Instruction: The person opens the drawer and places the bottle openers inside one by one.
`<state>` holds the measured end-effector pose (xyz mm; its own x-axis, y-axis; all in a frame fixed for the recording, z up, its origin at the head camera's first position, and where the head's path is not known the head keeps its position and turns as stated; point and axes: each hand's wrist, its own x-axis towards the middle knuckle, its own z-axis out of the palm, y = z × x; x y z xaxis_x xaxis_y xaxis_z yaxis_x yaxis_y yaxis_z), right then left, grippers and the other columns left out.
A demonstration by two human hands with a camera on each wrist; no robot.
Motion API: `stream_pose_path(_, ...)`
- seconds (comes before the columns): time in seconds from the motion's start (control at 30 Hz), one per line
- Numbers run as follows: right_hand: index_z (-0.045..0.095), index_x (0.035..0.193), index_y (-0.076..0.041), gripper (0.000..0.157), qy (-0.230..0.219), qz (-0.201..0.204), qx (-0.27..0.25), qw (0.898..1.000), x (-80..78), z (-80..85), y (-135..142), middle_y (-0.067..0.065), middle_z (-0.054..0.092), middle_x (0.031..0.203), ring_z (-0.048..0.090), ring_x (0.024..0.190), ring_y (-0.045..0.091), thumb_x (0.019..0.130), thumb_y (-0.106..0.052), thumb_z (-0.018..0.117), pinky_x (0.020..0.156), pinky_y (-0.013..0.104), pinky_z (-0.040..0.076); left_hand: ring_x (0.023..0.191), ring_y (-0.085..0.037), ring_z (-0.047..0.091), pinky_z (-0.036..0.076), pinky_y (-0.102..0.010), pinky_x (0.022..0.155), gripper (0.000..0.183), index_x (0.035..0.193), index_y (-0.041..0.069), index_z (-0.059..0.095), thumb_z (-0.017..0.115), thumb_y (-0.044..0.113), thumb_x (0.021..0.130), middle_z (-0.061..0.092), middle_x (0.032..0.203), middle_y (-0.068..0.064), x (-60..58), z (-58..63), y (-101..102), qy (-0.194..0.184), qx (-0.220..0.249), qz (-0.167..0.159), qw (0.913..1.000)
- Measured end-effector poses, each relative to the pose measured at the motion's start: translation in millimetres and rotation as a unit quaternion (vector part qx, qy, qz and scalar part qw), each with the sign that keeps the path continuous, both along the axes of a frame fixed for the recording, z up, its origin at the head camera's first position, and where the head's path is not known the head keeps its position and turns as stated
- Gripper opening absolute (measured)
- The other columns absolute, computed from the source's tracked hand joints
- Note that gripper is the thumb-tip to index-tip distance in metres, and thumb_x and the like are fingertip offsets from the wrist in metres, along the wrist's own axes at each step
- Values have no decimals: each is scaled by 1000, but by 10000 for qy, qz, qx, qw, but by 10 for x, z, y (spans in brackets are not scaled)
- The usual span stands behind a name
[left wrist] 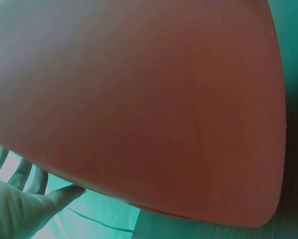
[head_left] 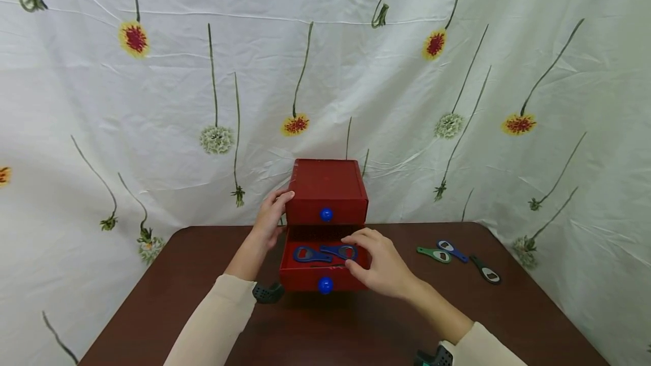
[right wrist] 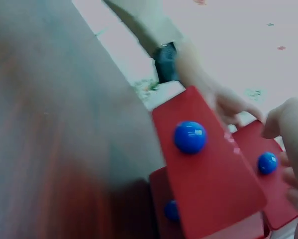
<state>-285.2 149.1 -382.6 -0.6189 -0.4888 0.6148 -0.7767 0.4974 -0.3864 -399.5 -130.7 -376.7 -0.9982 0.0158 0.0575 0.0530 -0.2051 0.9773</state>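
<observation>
A red chest of drawers [head_left: 328, 179] with round blue knobs stands on the table, its middle drawer [head_left: 302, 281] pulled out. Inside that drawer lie two blue bottle openers, one at left [head_left: 307, 255] and one at right [head_left: 346, 252]. My left hand [head_left: 267, 219] rests against the chest's left side, fingertips along the upper edge; the left wrist view shows its thumb [left wrist: 66, 194] at the red panel's rim. Over the drawer's right end is my right hand [head_left: 381, 261], thumb and fingers spread apart around the right opener's ring end. The right wrist view hides the drawer's contents.
On the table [head_left: 198, 298] to the right lie a green bottle opener [head_left: 434, 255], a blue one [head_left: 452, 251] and a dark one [head_left: 485, 270]. A white flower-patterned cloth [head_left: 178, 89] hangs close behind the chest. The drawer's front [right wrist: 208, 169] juts out toward me.
</observation>
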Motion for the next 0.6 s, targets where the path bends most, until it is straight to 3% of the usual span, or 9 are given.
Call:
stream_pose_path(0.17, 70, 126, -11, 41, 590, 44, -392, 9975, 129, -118, -74, -4, 64, 118, 61, 107, 18, 87, -10, 78, 85, 38, 54, 130, -32, 48, 47, -48, 86, 57, 150, 12, 46, 63, 37, 101, 51, 142, -15, 18, 8, 2, 60, -32, 17, 10000)
stream_pose_path(0.37, 69, 126, -10, 41, 607, 52, -718, 9956, 257, -230, -163, 2, 67, 116, 64, 102, 17, 86, -8, 79, 84, 38, 56, 132, -31, 47, 46, -47, 86, 59, 151, 12, 46, 63, 39, 101, 49, 144, -14, 21, 12, 0, 27, -75, 19, 10000)
stream_pose_path(0.6, 72, 120, -4, 41, 730, -33, -611, 9955, 372, -411, -243, 0, 73, 105, 65, 88, 11, 82, -10, 86, 74, 27, 55, 136, -32, 42, 42, -52, 91, 59, 151, 12, 45, 62, 39, 101, 46, 147, -13, 13, 18, -15, -8, -119, -11, 9999)
